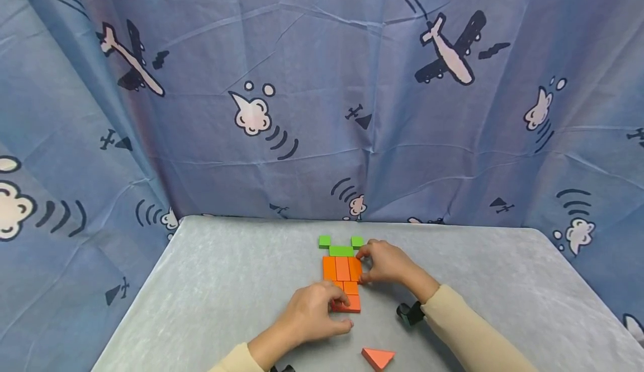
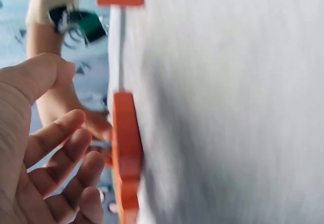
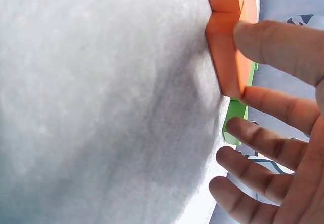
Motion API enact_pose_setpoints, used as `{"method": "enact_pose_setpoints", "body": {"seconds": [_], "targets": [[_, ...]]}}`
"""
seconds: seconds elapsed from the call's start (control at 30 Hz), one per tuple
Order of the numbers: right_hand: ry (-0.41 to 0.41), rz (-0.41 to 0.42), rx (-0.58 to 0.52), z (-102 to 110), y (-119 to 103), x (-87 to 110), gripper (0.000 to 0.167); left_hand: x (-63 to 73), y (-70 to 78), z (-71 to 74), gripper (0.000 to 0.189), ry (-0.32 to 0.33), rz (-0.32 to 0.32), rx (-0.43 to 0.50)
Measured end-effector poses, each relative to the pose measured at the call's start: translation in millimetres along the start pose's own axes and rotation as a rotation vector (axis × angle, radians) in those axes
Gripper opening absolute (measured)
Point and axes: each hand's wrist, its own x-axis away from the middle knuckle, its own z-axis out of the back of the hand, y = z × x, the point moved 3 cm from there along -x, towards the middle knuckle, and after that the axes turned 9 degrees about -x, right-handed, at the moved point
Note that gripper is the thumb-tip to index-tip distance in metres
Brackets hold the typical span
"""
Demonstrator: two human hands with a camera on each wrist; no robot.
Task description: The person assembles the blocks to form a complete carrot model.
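Flat orange and green blocks form a figure on the table. My right hand (image 1: 386,261) is at the figure's right side, thumb and index finger at opposite ends of an orange rectangular block (image 1: 355,269). Its other fingers are spread in the right wrist view, near a green block (image 3: 234,120). My left hand (image 1: 313,311) hovers by the bottom red-orange block (image 1: 354,304), partly covering the lower figure. In the left wrist view its loosely bent fingers hold nothing and stand apart from the blocks. A wide green block (image 1: 341,251) and two small green squares top the figure.
A loose red-orange triangular block (image 1: 377,357) lies near the front of the pale cloth-covered table (image 1: 241,260). Behind the table hangs a blue curtain (image 1: 312,193) printed with planes and clouds. A dark device (image 1: 410,314) is at the right wrist.
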Motion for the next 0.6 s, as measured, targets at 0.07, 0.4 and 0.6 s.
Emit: {"method": "enact_pose_setpoints", "body": {"seconds": [0.07,0.4,0.6], "targets": [[0.003,0.004,0.0,0.2,-0.1,0.2,0.044,4.3,8.9,-0.9,0.022,-0.016,-0.019,0.025],[0.005,0.007,0.0,2.5,0.3,0.7,0.044,12.2,43.0,-24.1,0.021,-0.148,-0.141,0.087],[0.008,0.011,-0.002,1.6,-1.4,0.9,0.044,9.5,48.9,-31.2,0.018,-0.186,-0.16,0.092]]}}
